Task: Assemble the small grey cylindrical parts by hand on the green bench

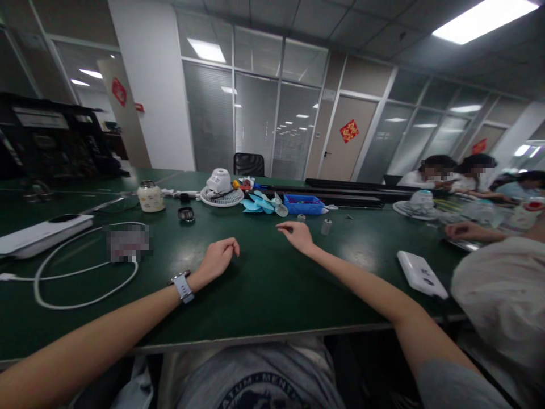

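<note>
My left hand [216, 260], with a watch at the wrist, rests over the green table [255, 295], its fingers curled in and no object showing in them. To its right, my right hand [298, 236] has fingers stretched leftward, apart from the thumb, and holds nothing. Just beyond that hand are a small silvery cylinder [326, 227] and another short round piece [301, 217]. Farther back sit light blue fan blades [258, 204], a blue plastic basket [313, 205] with small parts, and a white fan housing [219, 183] on a round grille [232, 199].
At left are a patterned jar [151, 199], a small black object [186, 214], a looped white cable [40, 289] and a white box [40, 236]. A white power bank [420, 274] lies right, beside another person's sleeve [498, 295]. Long black bars [353, 199] lie behind.
</note>
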Available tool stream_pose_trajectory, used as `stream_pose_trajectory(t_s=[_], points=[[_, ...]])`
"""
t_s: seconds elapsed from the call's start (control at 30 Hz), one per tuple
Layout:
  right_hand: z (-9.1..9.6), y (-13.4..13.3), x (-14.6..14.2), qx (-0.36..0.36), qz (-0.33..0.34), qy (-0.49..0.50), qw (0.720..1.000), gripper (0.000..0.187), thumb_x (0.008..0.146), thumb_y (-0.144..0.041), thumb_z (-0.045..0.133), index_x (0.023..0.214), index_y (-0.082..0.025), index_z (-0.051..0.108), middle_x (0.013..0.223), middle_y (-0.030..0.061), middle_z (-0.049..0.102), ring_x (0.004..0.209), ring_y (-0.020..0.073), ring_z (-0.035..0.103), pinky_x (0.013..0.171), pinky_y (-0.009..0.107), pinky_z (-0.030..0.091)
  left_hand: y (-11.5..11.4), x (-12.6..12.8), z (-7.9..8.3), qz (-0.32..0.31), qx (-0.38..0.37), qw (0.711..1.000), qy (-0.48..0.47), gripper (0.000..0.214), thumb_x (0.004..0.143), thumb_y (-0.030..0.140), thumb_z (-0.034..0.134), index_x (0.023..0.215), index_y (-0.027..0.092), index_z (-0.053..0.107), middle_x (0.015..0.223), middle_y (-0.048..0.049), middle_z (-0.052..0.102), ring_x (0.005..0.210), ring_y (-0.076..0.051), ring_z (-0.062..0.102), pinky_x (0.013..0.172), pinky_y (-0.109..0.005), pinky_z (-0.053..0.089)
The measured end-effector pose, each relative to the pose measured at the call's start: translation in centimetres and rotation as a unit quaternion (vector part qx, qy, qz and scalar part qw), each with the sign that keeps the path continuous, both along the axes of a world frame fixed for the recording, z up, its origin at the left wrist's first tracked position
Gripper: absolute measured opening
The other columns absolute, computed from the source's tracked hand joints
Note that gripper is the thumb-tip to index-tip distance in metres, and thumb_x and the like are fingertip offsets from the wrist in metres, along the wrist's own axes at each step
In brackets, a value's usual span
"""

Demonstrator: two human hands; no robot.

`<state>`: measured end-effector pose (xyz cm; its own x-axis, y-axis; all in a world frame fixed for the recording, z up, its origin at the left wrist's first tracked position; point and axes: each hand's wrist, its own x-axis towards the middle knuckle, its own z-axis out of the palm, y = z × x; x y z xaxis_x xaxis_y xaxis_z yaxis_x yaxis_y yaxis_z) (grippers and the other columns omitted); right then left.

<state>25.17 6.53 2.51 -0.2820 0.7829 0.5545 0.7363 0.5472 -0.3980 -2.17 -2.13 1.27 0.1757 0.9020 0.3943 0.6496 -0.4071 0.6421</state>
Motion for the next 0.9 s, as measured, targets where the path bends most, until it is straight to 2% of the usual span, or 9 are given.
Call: stream_pose_trajectory(t_s=[0.13, 0.27, 0.7, 0.9], points=[[2.1, 3.4, 4.2, 0.030, -0.154, -0.009, 0.988, 0.027, 0.085, -0.025, 0.060, 0.110, -0.027, 0.070, 0.097, 0.0002, 0.074, 0.093, 0.0204, 0.067, 0.083, 0.030, 0.049, 0.2, -0.1, -0.1, -0.002, -0.004, 1.000, -0.001, 0.026, 0.079, 0.021, 0.035, 0.068, 0.020, 0.059, 0.059, 0.0022, 0.055, 0.060, -0.016, 0.053, 0.059, -0.027, 0.036], [2.7, 5.3, 6.1, 0.039, -0.223, -0.046, 0.973, 0.030, 0.086, -0.024, 0.058, 0.114, -0.026, 0.069, 0.098, 0.0029, 0.074, 0.095, 0.0223, 0.066, 0.084, 0.032, 0.048, 0.1, 0.0, -0.1, -0.002, -0.008, 1.000, -0.005, 0.025, 0.078, 0.021, 0.035, 0.068, 0.020, 0.058, 0.058, 0.0021, 0.055, 0.059, -0.016, 0.053, 0.059, -0.027, 0.036], [2.2, 6.1, 5.3, 0.020, -0.221, -0.057, 0.973, 0.026, 0.087, -0.025, 0.056, 0.109, -0.027, 0.070, 0.100, 0.0027, 0.074, 0.096, 0.0212, 0.065, 0.085, 0.031, 0.048, -0.1, 0.0, 0.1, 0.002, -0.005, 1.000, 0.008, 0.026, 0.078, 0.022, 0.035, 0.067, 0.020, 0.058, 0.059, 0.0015, 0.056, 0.060, -0.017, 0.054, 0.060, -0.027, 0.036], [2.4, 6.0, 5.3, 0.037, -0.203, -0.090, 0.974, 0.026, 0.087, -0.023, 0.056, 0.108, -0.026, 0.071, 0.099, 0.0031, 0.073, 0.097, 0.0217, 0.065, 0.085, 0.032, 0.048, 0.0, 0.0, -0.1, -0.003, -0.002, 1.000, 0.012, 0.027, 0.079, 0.022, 0.035, 0.068, 0.021, 0.059, 0.060, 0.0015, 0.057, 0.061, -0.016, 0.054, 0.061, -0.027, 0.037]])
